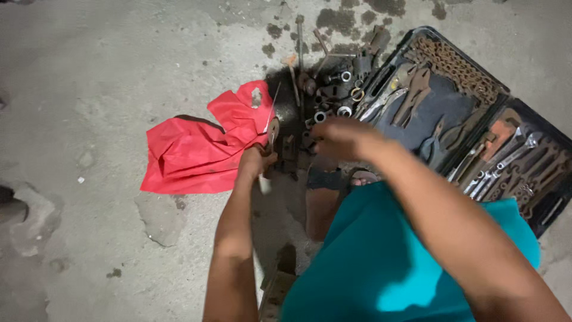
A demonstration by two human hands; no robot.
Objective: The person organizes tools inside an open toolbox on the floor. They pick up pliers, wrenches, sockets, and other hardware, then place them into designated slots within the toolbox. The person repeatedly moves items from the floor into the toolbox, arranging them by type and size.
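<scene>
Stained concrete floor (89, 71) carries a red cloth (190, 152), a heap of dark metal parts (325, 95) and an open tool case (476, 137) of wrenches and pliers. Left hand (256, 161) is closed around a small tool (272, 128) at the cloth's edge. Right hand (339, 137) hovers blurred over the parts; whether its fingers grip anything cannot be told.

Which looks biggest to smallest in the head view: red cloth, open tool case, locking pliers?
1. Open tool case, partly cut off by the frame edge.
2. Red cloth, close behind it in apparent area.
3. Locking pliers, lying in the case, far smaller.
</scene>
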